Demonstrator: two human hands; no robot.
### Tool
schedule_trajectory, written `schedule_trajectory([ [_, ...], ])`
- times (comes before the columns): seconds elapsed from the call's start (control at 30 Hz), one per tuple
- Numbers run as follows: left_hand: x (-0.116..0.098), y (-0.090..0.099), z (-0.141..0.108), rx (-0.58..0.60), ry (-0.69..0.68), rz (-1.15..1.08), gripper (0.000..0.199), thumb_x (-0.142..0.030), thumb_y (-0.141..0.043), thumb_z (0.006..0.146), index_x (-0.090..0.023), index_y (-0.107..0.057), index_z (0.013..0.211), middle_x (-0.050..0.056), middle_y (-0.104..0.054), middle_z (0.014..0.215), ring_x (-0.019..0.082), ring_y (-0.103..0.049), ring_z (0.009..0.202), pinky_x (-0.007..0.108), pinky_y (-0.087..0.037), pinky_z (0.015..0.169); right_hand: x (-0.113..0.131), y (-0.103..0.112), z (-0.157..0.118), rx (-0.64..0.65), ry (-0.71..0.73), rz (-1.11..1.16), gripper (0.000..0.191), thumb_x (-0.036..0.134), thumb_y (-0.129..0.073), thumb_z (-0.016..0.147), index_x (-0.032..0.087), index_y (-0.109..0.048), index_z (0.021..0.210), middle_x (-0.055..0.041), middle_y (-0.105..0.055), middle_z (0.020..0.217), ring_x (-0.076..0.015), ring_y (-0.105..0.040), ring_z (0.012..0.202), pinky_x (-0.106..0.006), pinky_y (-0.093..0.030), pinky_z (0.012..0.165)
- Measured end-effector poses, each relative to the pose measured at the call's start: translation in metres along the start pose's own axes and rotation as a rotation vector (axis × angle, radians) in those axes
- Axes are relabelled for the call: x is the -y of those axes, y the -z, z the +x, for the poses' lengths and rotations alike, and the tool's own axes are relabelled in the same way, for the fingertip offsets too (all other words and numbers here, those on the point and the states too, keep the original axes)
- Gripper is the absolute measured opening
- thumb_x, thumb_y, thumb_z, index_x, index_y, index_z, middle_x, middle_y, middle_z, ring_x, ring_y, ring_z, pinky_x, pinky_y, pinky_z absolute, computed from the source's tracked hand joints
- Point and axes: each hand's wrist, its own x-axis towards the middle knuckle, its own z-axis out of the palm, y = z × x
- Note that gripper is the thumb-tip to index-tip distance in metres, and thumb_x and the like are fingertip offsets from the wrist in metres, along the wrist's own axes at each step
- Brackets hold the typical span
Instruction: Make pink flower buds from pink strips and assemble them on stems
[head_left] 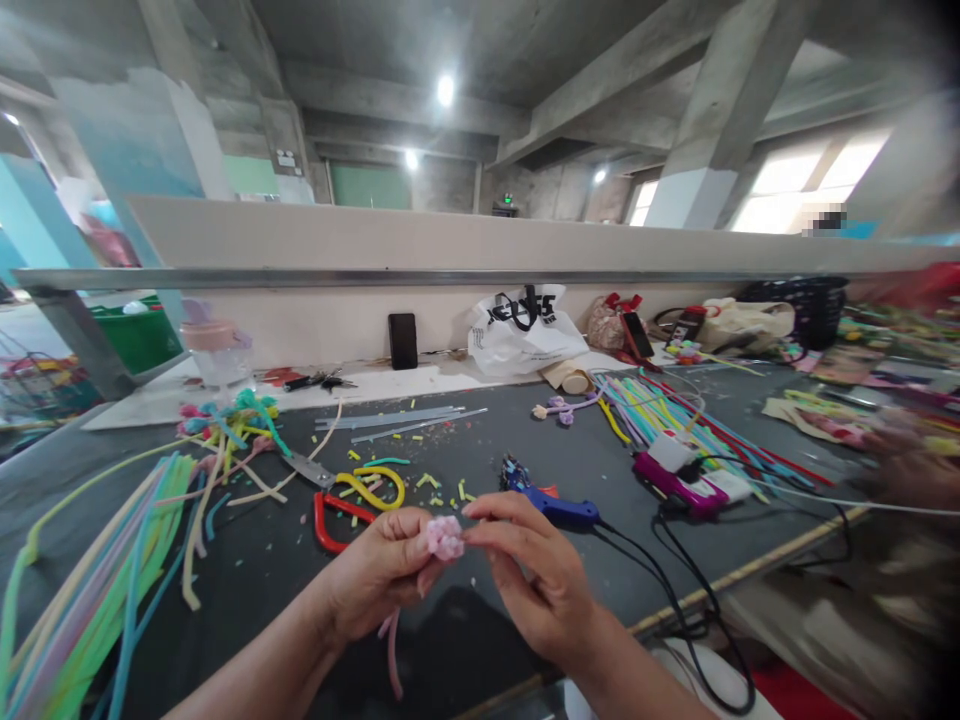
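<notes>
My left hand (397,555) is closed around a small pale-pink fuzzy pipe-cleaner flower (445,538), pinched between thumb and fingers. A pink stem (393,655) hangs below that hand. My right hand (529,570) is at the flower's right side, fingers stretched out and slightly apart, the tips at its edge; its thumb is hidden. Just behind my left hand lie scissors (352,492) with a red and a yellow handle. A blue glue gun (559,508) rests behind my right hand, its cord trailing right.
Bundles of coloured pipe cleaners lie at left (97,590) and right (675,420). A purple power strip (686,485) with cables sits on the right. At the back stand a phone (403,341), a white bag (517,335) and a cup (217,350). A blurred person's hand (911,450) shows far right.
</notes>
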Motion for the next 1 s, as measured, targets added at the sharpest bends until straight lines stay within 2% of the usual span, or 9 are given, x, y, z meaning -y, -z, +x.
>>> schedule_trajectory([
  [0.23, 0.0003, 0.0009, 0.0025, -0.077, -0.018, -0.005, 0.022, -0.034, -0.071, 0.07, -0.014, -0.063, 0.071, -0.004, -0.048, 0.049, 0.002, -0.024, 0.039, 0.018, -0.011, 0.039, 0.0038, 0.0024, -0.003, 0.015, 0.063, -0.011, 0.042, 0.0, -0.043, 0.077, 0.022, -0.059, 0.109, -0.0097, -0.058, 0.107, -0.0202, -0.057, 0.095, -0.038, -0.049, 0.08],
  [0.4, -0.0019, -0.0035, 0.002, -0.087, -0.047, 0.005, 0.022, -0.032, -0.073, 0.068, -0.014, -0.062, 0.063, -0.004, -0.049, 0.047, 0.004, -0.033, 0.042, 0.017, -0.016, 0.042, 0.0017, 0.0011, -0.0058, 0.059, 0.071, -0.036, 0.047, -0.002, -0.044, 0.075, 0.021, -0.057, 0.114, -0.0099, -0.055, 0.112, -0.0213, -0.054, 0.099, -0.042, -0.047, 0.083],
  [0.63, 0.0002, -0.0011, 0.0022, -0.142, -0.116, 0.07, 0.022, -0.031, -0.072, 0.069, -0.013, -0.062, 0.062, -0.003, -0.053, 0.049, 0.005, -0.036, 0.045, 0.018, -0.02, 0.045, 0.0041, 0.0024, -0.0013, 0.023, 0.063, -0.012, 0.037, 0.0, -0.044, 0.075, 0.02, -0.064, 0.099, -0.0101, -0.056, 0.112, -0.019, -0.057, 0.091, -0.037, -0.05, 0.079],
  [0.77, -0.0009, -0.002, 0.0019, -0.101, -0.069, 0.116, 0.028, -0.036, -0.074, 0.066, -0.013, -0.06, 0.061, -0.004, -0.05, 0.047, 0.003, -0.028, 0.04, 0.019, -0.014, 0.042, 0.0045, 0.0041, -0.0017, 0.001, -0.026, 0.089, 0.032, 0.004, -0.045, 0.078, 0.022, -0.066, 0.095, -0.0087, -0.058, 0.109, -0.0193, -0.057, 0.093, -0.034, -0.05, 0.078],
  [0.9, -0.001, 0.0001, 0.0001, -0.037, -0.004, 0.248, 0.029, -0.038, -0.072, 0.068, -0.011, -0.062, 0.062, -0.002, -0.053, 0.05, 0.004, -0.035, 0.043, 0.018, -0.019, 0.043, 0.0012, 0.0064, -0.0027, -0.056, -0.163, 0.197, 0.028, 0.006, -0.049, 0.081, 0.024, -0.065, 0.095, -0.0067, -0.06, 0.102, -0.0186, -0.057, 0.095, -0.033, -0.048, 0.08],
  [1.0, -0.0009, 0.0044, -0.0021, 0.022, 0.037, 0.358, 0.029, -0.037, -0.07, 0.07, -0.01, -0.063, 0.065, 0.0, -0.054, 0.052, 0.005, -0.036, 0.044, 0.018, -0.021, 0.044, -0.0004, 0.0088, -0.0001, 0.019, -0.129, 0.221, 0.024, 0.009, -0.055, 0.08, 0.022, -0.065, 0.098, -0.0068, -0.062, 0.099, -0.0183, -0.058, 0.091, -0.034, -0.046, 0.081],
])
